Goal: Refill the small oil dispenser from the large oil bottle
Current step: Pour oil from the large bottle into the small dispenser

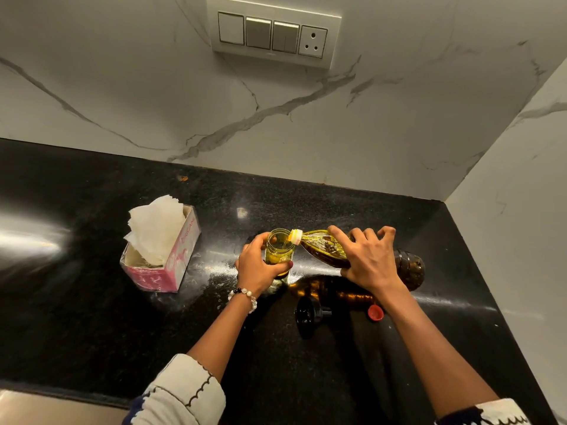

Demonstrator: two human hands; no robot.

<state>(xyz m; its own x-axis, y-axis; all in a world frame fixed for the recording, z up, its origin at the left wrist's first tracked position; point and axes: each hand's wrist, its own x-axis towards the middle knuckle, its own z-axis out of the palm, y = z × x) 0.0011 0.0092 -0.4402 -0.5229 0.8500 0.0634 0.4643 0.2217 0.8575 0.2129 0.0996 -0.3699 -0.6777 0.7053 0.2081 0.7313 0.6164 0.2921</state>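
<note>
The small glass oil dispenser (278,249) stands upright on the black counter, uncapped and partly filled with yellow oil. My left hand (257,265) grips its body from the left. The large oil bottle (325,246) lies nearly horizontal above the counter, its yellow neck at the dispenser's rim, and a thin stream of oil runs into the opening. My right hand (368,256) holds the bottle around its middle from above. The dispenser's black top (310,312) lies on the counter below, and the bottle's red cap (375,312) lies to its right.
A pink tissue box (159,256) with white tissues sticking out stands to the left. The black granite counter (92,302) ends at a marble wall behind and on the right. A switch panel (273,32) is on the wall above.
</note>
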